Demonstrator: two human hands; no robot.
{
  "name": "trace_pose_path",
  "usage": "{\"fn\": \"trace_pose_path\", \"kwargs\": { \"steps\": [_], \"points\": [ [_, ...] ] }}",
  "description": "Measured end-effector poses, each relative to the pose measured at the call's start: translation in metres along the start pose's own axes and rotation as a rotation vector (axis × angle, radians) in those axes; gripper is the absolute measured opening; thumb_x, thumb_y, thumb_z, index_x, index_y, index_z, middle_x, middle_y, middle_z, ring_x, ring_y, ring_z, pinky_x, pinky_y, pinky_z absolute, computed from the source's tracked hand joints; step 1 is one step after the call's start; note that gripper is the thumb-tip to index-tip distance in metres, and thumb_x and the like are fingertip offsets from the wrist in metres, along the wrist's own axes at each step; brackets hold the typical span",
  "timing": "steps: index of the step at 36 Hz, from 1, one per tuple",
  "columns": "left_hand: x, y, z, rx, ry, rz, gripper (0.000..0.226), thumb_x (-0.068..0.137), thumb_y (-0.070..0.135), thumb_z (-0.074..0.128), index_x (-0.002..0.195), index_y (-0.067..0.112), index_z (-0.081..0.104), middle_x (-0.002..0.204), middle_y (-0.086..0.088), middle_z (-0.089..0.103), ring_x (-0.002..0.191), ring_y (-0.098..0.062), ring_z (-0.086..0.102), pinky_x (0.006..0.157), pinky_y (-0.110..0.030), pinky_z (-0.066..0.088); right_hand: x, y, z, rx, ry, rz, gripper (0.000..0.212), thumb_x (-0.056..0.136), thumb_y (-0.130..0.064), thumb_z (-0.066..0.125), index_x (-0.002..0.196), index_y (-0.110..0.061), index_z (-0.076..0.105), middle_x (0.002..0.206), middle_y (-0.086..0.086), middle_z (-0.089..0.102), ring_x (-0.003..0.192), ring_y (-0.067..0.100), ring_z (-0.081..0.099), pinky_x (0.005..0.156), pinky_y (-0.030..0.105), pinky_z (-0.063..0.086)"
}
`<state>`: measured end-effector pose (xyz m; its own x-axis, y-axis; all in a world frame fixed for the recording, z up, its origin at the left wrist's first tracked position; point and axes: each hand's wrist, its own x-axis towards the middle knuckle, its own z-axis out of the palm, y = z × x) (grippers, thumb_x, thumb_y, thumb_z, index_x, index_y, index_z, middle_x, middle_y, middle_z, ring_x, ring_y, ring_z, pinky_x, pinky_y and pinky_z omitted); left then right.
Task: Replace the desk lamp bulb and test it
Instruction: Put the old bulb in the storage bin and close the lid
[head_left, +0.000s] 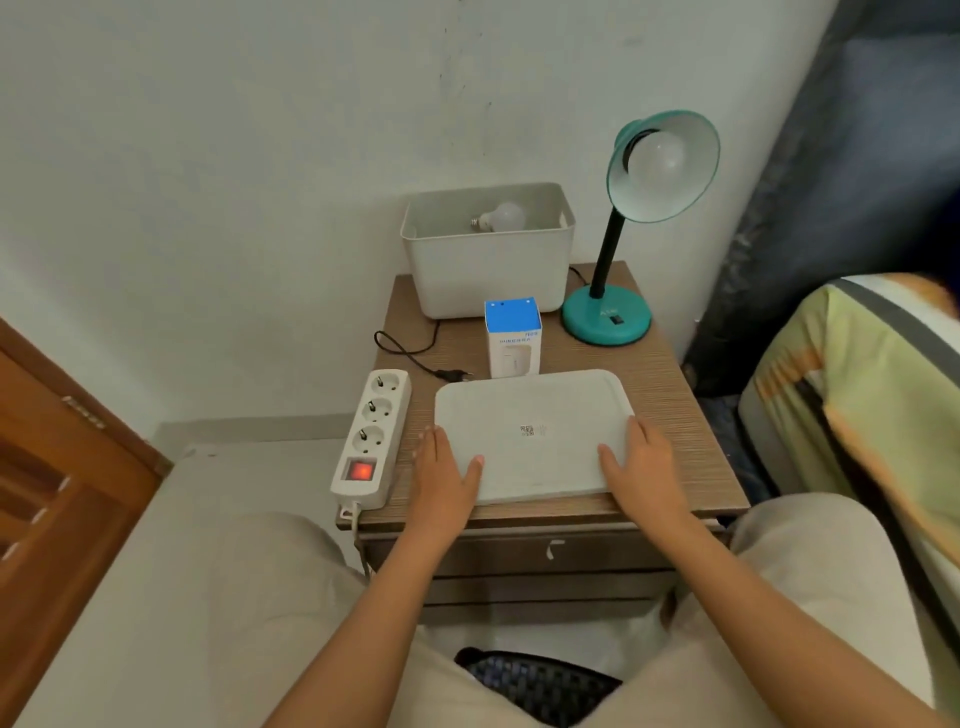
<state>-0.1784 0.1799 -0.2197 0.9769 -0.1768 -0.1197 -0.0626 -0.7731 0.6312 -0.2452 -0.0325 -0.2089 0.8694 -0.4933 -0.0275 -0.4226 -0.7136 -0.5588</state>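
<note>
A teal desk lamp (607, 317) stands at the back right of the small wooden table (670, 374), its shade tilted up with a white bulb (658, 158) screwed in, unlit. A second bulb (500, 218) lies in the white bin (483, 270) behind. A blue and white bulb box (513, 338) stands mid-table. The lamp's black plug (451, 373) lies loose beside the power strip (370, 441), whose red switch glows. My left hand (442, 470) and my right hand (640, 467) rest flat on the two sides of a white lid (535, 431) lying on the table.
A drawer front sits below the table edge. A wooden door (62, 467) is at the left, a bed with a striped cover (857, 405) at the right. The wall is close behind the bin. My knees flank the table.
</note>
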Motion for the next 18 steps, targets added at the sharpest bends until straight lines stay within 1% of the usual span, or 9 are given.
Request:
{"fn": "trace_pose_path", "kwargs": {
  "steps": [4,8,11,18],
  "points": [
    [0.0,0.005,-0.001,-0.049,0.011,-0.032,0.072,0.097,0.035,0.044,0.149,0.005,0.005,0.159,-0.01,0.004,0.146,-0.023,0.002,0.117,-0.034,0.005,-0.006,-0.003,0.006,0.021,0.053,0.0,0.054,0.092,-0.029,0.048,0.136,-0.001,0.034,0.139,0.02,0.04,0.126,0.033,0.04,0.109,0.045,0.035],
    [-0.003,0.005,-0.005,-0.103,0.031,-0.039,0.07,0.096,0.031,0.048,0.149,0.005,0.01,0.159,-0.008,0.009,0.145,-0.023,0.011,0.116,-0.033,0.013,-0.012,-0.004,0.009,0.056,0.078,0.026,0.054,0.091,-0.029,0.051,0.135,0.0,0.037,0.139,0.021,0.041,0.127,0.034,0.04,0.109,0.047,0.036],
    [-0.007,0.008,-0.007,-0.147,0.053,-0.024,0.07,0.095,0.03,0.051,0.149,0.006,0.013,0.158,-0.007,0.013,0.144,-0.023,0.016,0.115,-0.032,0.016,-0.018,-0.004,0.007,0.106,0.103,0.044,0.054,0.09,-0.027,0.053,0.134,0.001,0.038,0.138,0.02,0.043,0.126,0.034,0.041,0.108,0.046,0.037],
    [-0.018,0.013,-0.021,-0.207,0.103,0.04,0.071,0.093,0.029,0.055,0.149,0.01,0.015,0.157,-0.003,0.017,0.143,-0.02,0.019,0.114,-0.033,0.02,-0.034,-0.007,-0.002,0.171,0.147,0.039,0.053,0.09,-0.025,0.054,0.133,0.002,0.039,0.135,0.021,0.044,0.125,0.034,0.041,0.107,0.044,0.038]
  ]
}}
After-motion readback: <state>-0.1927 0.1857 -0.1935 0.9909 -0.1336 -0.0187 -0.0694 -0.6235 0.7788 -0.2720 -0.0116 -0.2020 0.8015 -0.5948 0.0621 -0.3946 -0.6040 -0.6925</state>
